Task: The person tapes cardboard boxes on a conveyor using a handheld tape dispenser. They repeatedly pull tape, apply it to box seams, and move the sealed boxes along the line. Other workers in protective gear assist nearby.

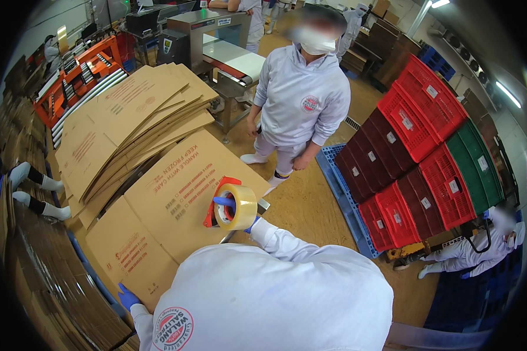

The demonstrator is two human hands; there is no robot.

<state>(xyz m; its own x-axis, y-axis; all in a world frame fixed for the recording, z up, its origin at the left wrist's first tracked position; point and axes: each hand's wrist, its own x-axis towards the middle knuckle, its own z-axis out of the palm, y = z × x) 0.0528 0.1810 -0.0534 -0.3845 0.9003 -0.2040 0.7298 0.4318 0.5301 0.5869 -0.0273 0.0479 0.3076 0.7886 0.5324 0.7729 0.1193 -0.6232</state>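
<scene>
My right hand (253, 224), in a blue glove, grips a red tape dispenser (212, 206) with a large roll of clear tape (243, 208). The roll hides most of that hand, and a blue shape shows through its core. Under the dispenser lies a folded-flat brown cardboard box (181, 169) with red print. My left hand (127, 297), also blue-gloved, is closed at the near left edge of this cardboard, partly hidden by the sleeve. Beyond it rises an uneven stack of flat cardboard boxes (123, 111).
A person in white (304, 93) stands just past the cardboard. At right, red, maroon and green crates (416, 169) sit on a blue pallet (348, 199). A conveyor machine (234, 58) and orange roller frame (79, 76) stand behind; cardboard bundles (52, 275) line the left. Another person (486, 245) is at right.
</scene>
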